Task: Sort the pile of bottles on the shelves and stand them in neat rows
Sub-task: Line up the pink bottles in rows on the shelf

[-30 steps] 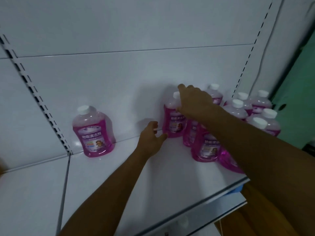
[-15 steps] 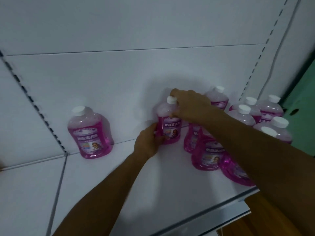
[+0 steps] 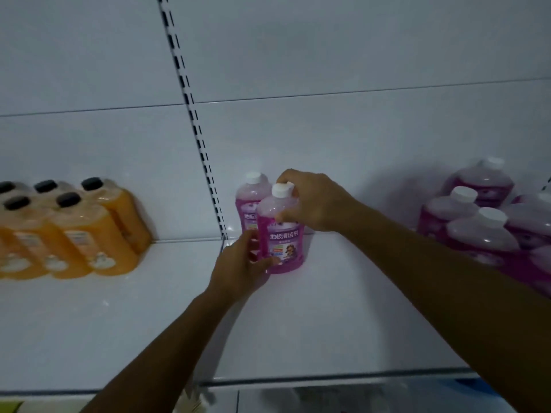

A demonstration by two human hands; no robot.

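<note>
Hands both grip one pink floor-cleaner bottle (image 3: 281, 234): your left hand (image 3: 241, 265) wraps its base, your right hand (image 3: 313, 201) pinches its neck; a second bottle (image 3: 249, 201) stands just behind.

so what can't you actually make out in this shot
- Rear pink bottle, head view: its lower label is hidden by the held bottle and the left hand.
- Held bottle's neck: covered by the right hand.
- Pink pile: cut by the right edge and the right forearm, so no count is possible.
- Orange bottles: blurred and cut by the left edge, with unreadable labels.
</note>
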